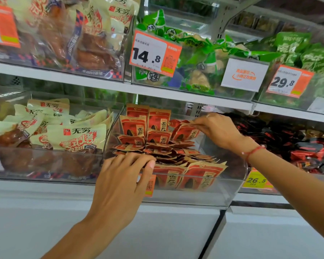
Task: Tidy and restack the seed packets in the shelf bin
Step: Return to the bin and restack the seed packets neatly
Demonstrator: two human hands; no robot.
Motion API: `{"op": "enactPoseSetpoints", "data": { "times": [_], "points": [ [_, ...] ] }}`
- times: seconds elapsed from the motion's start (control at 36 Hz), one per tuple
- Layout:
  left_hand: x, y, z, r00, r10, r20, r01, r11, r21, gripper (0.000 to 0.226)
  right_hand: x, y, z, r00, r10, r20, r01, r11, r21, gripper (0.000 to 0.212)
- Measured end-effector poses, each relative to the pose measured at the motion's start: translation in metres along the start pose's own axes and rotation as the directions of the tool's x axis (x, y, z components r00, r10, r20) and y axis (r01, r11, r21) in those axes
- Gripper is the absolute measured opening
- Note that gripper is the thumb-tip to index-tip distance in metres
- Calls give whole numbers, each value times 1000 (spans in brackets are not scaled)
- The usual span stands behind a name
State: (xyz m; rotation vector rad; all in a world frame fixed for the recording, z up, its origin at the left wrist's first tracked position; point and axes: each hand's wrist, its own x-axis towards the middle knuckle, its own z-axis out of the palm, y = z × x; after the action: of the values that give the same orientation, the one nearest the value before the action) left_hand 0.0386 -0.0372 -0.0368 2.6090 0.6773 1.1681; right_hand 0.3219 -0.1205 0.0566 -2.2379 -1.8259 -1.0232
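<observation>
A clear plastic shelf bin (230,186) holds several red-and-tan seed packets (157,139), some standing upright in rows, others lying loose in the middle. My right hand (219,129) reaches in from the right and pinches the top edge of a tilted packet (183,130) at the back right of the bin. My left hand (123,176) lies over the bin's front left rim, its fingers curled onto the tops of the front packets. Two packets (200,176) stand against the front wall.
A bin of cream snack packs (69,133) sits to the left, and dark red-black packs (295,143) fill the bin on the right. The upper shelf carries green packs (204,58) and price tags (153,53). A yellow tag (255,181) hangs below right.
</observation>
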Motion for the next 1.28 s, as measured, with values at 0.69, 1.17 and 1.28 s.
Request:
{"op": "enactPoseSetpoints", "data": {
  "times": [0.69,1.17,1.28],
  "points": [
    [0,-8,-2,991,101,86,-112,986,124,42,-89,-30,-51,821,175,543,-503,671,545,41],
    [-11,-4,-31,983,150,102,-170,958,231,35,-140,-80,-62,912,232,337,-365,833,415,39],
    [-10,1,-32,982,178,58,-186,965,187,33,-130,-79,-66,907,326,268,-411,826,386,47]
  ]
}}
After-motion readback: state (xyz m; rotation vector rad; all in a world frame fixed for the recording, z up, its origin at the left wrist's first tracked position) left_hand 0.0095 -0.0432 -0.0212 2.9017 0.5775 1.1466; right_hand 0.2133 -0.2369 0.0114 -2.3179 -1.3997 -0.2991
